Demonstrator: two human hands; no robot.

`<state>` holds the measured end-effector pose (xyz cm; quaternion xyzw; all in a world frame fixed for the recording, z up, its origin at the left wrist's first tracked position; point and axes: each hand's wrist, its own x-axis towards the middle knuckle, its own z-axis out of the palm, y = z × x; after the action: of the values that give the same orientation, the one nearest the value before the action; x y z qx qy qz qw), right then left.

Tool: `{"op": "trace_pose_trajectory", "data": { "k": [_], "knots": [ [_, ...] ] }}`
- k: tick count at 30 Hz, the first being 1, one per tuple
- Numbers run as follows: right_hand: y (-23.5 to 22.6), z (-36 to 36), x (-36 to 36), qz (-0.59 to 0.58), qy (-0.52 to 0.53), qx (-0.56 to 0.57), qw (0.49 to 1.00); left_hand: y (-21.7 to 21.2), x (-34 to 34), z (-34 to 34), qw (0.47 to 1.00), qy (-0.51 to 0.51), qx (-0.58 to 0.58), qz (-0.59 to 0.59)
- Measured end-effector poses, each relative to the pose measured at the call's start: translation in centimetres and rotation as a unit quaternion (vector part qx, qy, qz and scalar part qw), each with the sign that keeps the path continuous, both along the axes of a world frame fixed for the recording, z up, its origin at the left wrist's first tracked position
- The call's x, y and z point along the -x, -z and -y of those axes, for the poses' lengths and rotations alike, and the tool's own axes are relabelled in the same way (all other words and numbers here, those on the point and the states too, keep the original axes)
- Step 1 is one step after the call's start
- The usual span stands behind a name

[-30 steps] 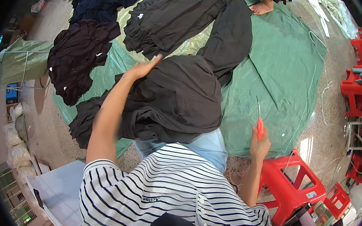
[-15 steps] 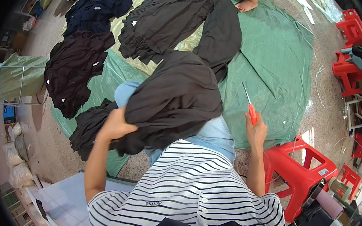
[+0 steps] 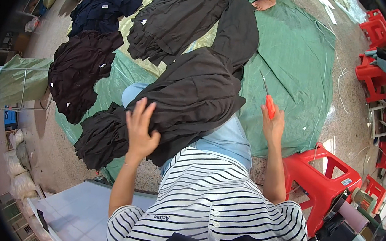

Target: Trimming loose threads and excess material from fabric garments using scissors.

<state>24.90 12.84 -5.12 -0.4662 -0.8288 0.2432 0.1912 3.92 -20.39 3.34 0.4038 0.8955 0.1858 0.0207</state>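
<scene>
A black garment (image 3: 195, 91) lies draped across my lap over light blue trousers (image 3: 228, 139). My left hand (image 3: 142, 130) rests against its near left side, open, with the fingers spread. In my right hand (image 3: 273, 123), off to the right over the green sheet, is a slim tool with a red-orange handle (image 3: 270, 107) and a thin pointed metal end; its exact kind is too small to tell. The fingers are closed round the handle, and the tool points up and away from me. Left of my lap lies a bunched black garment (image 3: 102, 138).
Black piles (image 3: 178, 20), a dark maroon pile (image 3: 82, 74) and navy piles (image 3: 104, 9) of clothes lie on the green sheet (image 3: 289, 69) and a yellowish one. A red stool (image 3: 321, 177) stands at my right. Another person's bare foot (image 3: 264, 3) shows at the far edge.
My left hand has moved right and let go of the garment's edge, its fingers now spread on the cloth. The garment lies flatter. My right hand is nearly still with the tool.
</scene>
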Motion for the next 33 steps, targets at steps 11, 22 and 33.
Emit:
{"op": "trace_pose_trajectory", "data": {
  "k": [11, 22, 33],
  "knots": [
    [4.7, -5.9, 11.8, -0.110, -0.055, 0.521, 0.845, 4.2, 7.7, -9.9, 0.968, -0.081, -0.147, 0.186],
    [-5.6, -5.4, 9.7, 0.035, -0.127, 0.029, 0.991, 2.8, 7.2, -7.8, 0.984, -0.065, -0.108, 0.124],
    [1.7, -4.8, 9.0, -0.039, -0.132, 0.195, 0.971, 0.9, 0.7, -4.8, 0.999, 0.025, -0.038, 0.002]
  ]
}}
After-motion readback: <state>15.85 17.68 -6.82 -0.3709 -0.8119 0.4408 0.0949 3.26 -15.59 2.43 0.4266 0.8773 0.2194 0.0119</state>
